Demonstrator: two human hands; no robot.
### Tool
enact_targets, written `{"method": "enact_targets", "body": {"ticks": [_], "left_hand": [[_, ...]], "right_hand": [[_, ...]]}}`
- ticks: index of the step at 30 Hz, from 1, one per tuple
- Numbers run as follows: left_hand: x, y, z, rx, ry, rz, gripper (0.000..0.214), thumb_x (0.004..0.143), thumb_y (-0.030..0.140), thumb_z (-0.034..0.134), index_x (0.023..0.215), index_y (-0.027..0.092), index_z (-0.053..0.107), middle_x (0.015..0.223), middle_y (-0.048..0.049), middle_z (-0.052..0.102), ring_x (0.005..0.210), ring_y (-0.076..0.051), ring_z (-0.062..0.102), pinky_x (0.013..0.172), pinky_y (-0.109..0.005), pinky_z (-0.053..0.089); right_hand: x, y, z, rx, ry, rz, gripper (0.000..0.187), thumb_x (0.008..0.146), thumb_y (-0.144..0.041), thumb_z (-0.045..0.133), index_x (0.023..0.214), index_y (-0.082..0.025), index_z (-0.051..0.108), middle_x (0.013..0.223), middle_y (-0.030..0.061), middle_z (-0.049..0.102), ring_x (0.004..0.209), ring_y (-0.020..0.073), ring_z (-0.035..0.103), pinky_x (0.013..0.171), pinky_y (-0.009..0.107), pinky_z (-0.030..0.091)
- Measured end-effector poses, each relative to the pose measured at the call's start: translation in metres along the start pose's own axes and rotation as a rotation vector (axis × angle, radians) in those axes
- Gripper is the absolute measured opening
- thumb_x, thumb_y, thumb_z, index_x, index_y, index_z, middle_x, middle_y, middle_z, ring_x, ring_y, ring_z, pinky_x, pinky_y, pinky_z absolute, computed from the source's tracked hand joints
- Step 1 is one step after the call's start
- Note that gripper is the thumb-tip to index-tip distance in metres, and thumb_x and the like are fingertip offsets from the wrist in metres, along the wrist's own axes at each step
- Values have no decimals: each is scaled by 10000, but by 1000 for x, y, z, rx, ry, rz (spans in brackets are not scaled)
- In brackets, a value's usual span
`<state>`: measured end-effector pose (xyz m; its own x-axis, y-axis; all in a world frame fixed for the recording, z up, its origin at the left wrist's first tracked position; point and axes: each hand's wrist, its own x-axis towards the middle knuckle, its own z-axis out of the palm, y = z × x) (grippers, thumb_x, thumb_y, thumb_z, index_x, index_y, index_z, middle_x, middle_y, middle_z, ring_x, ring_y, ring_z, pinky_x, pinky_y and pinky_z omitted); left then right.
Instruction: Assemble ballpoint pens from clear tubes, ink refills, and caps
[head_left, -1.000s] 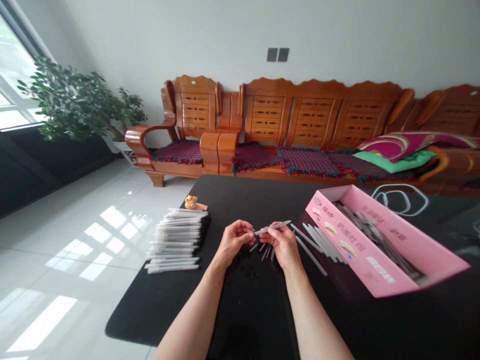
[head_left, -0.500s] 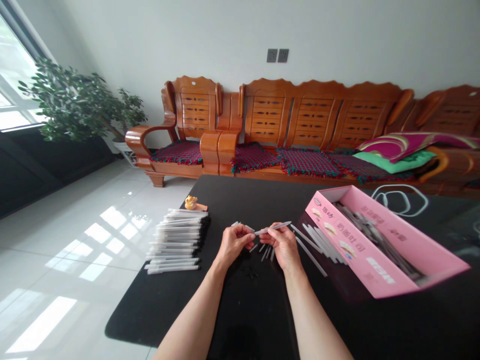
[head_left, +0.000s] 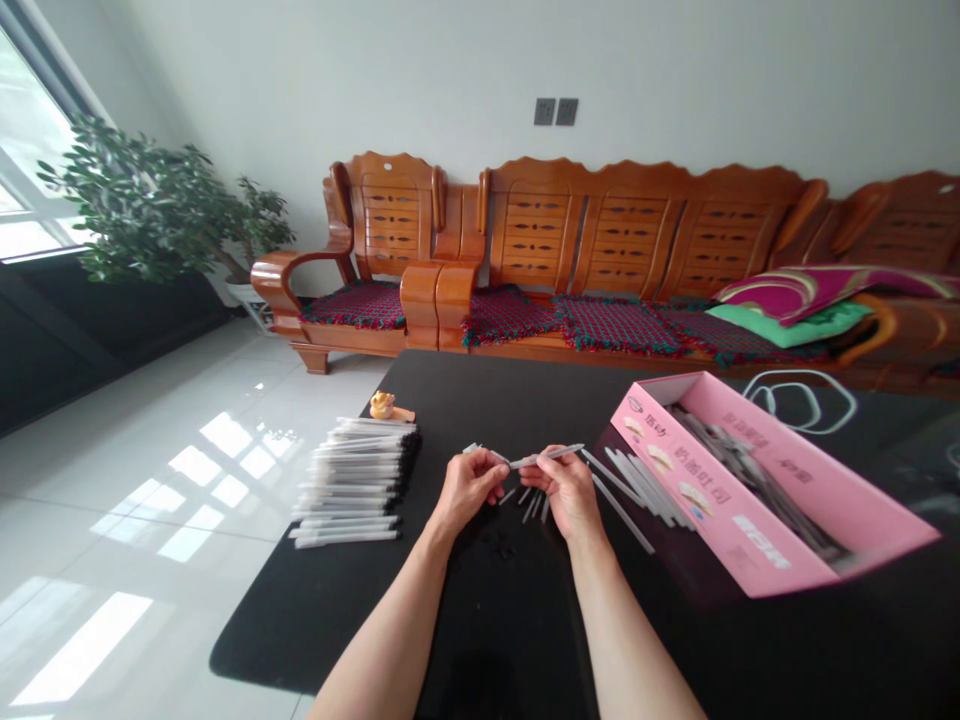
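Note:
Over the black table, my right hand (head_left: 564, 488) pinches a slim whitish pen (head_left: 566, 451), whose tapered end points right and slightly up. My left hand (head_left: 471, 488) is closed at the pen's other end, the two sets of fingertips almost meeting. A short pale piece shows above the left fingers; its kind is hidden. Below my hands lie several thin pale rods (head_left: 534, 506), partly covered by the right hand, and small black pieces (head_left: 501, 546). Beside my right hand rest loose whitish pen barrels (head_left: 651, 488). To the left, white pens with black ends (head_left: 351, 482) form a row.
A pink box (head_left: 720, 490) of dark and grey slender items stands on the table (head_left: 480, 385) at right, with a white cable loop (head_left: 832, 400) behind it. A small orange figurine (head_left: 382, 405) sits beyond the pen row. Wooden sofas (head_left: 536, 235) line the wall.
Both hands stay almost in place. The pen between them has shifted very slightly, and the left fingers have moved a little at its end.

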<state>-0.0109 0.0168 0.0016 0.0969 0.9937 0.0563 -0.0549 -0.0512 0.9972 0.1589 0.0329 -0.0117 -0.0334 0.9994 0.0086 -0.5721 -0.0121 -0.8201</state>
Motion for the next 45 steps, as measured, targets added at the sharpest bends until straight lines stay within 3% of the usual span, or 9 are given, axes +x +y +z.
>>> {"method": "enact_targets", "body": {"ticks": [4, 8, 13, 19, 25, 32, 36, 40, 45], "left_hand": [[0, 1, -1, -8, 71, 38, 403, 716, 464, 759, 926, 134, 661, 596, -1, 638, 444, -93, 551, 415, -181, 422], [0, -2, -4, 90, 53, 3, 448, 836, 558, 586, 777, 122, 674, 563, -14, 615, 360, -67, 479, 331, -166, 301], [0, -4, -2, 97, 7, 2, 380, 794, 504, 662, 752, 126, 662, 498, 8, 570, 356, -63, 448, 342, -161, 308], [0, -1, -2, -18, 63, 48, 464, 719, 463, 754, 1037, 143, 647, 703, -20, 667, 462, -88, 548, 390, -169, 395], [0, -4, -3, 137, -14, 24, 402, 830, 518, 616, 732, 131, 664, 518, 2, 581, 369, -63, 461, 366, -167, 296], [0, 0, -2, 45, 76, 62, 484, 737, 486, 731, 1075, 151, 641, 750, -20, 653, 457, -81, 533, 360, -163, 357], [0, -3, -4, 127, 2, 26, 453, 878, 547, 530, 832, 122, 681, 640, -24, 620, 389, -56, 473, 353, -161, 299], [1, -5, -3, 153, -12, 52, 377, 814, 498, 648, 755, 126, 660, 527, 13, 556, 390, -61, 466, 379, -161, 311], [1, -2, -2, 85, 76, 63, 463, 748, 487, 722, 1053, 147, 644, 695, -3, 637, 435, -80, 521, 354, -163, 354]], "right_hand": [[0, -1, 0, -3, 2, 5, 292, 693, -228, 817, 872, -183, 591, 749, 57, 767, 627, 218, 744, 551, 268, 609], [0, -1, 0, -6, -4, 6, 290, 694, -229, 817, 871, -184, 593, 751, 61, 769, 632, 222, 745, 553, 271, 609], [0, -1, 0, -7, -1, 3, 299, 689, -216, 819, 881, -182, 592, 757, 60, 769, 631, 214, 744, 552, 263, 607], [0, -1, 0, -1, -2, 2, 296, 690, -223, 815, 878, -187, 589, 758, 48, 768, 629, 219, 745, 545, 278, 614], [0, 0, 0, 2, 2, 2, 308, 673, -222, 830, 876, -185, 601, 758, 50, 769, 625, 213, 744, 541, 263, 611], [0, 0, 0, -12, -6, 3, 304, 687, -233, 822, 881, -188, 593, 759, 45, 767, 631, 213, 745, 547, 269, 613], [0, 0, -1, -21, -17, 3, 304, 694, -234, 818, 887, -185, 588, 768, 57, 769, 633, 210, 745, 554, 263, 611], [0, 1, -1, -26, -20, 1, 300, 704, -224, 810, 902, -184, 588, 769, 58, 768, 634, 208, 744, 558, 261, 610], [1, 1, -3, -29, -25, 3, 300, 712, -228, 805, 901, -181, 576, 778, 63, 769, 637, 209, 744, 559, 267, 611]]}}
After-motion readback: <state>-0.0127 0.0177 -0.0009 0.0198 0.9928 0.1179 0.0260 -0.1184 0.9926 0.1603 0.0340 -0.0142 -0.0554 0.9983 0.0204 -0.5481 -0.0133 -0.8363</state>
